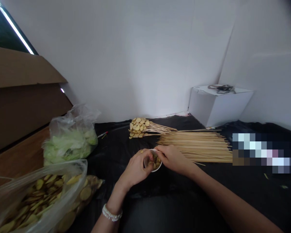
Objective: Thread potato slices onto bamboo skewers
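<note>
A small white cup (153, 171) with yellowish slices (157, 161) inside sits between my hands over the black sheet. The fingers of my left hand (137, 166) curl into the cup, and its thumb lies near the rim; what the fingertips hold is hidden. My right hand (171, 158) grips the cup's right rim. Beyond it lies a broad row of bare wooden skewers (199, 142), pointing sideways. Skewers with potato slices (138, 126) on their left ends are stacked behind the cup.
An open plastic bag of potato slices (43, 194) stands front left. Behind it is a clear bag of pale green pieces (68, 145). A red-tipped pen (102, 134) lies nearby. A white box (215, 103) stands back right, and a cardboard box (24, 97) at left.
</note>
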`<control>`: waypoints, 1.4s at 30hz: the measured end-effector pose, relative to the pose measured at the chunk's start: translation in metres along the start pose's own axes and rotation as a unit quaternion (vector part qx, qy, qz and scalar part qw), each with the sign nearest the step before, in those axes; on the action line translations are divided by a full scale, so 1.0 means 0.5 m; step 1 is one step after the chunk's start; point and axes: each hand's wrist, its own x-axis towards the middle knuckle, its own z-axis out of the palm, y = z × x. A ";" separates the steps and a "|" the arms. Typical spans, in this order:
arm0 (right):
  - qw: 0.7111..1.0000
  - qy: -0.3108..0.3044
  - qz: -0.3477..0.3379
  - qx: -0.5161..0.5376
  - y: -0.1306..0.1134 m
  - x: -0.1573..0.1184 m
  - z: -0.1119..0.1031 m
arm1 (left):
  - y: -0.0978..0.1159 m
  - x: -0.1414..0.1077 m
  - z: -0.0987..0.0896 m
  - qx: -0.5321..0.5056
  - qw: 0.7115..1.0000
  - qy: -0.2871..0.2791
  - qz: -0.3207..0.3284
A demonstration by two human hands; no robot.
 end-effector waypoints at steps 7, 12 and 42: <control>1.000 -0.004 0.006 0.009 -0.005 -0.003 -0.002 | -0.011 -0.001 -0.004 -0.044 0.998 -0.037 0.001; 1.000 -0.001 0.000 0.014 0.003 -0.001 0.000 | -0.008 0.002 -0.002 -0.116 0.993 -0.030 -0.013; 0.997 0.064 -0.043 -0.024 0.019 0.004 0.002 | -0.071 0.019 0.043 -0.641 0.697 0.153 -0.283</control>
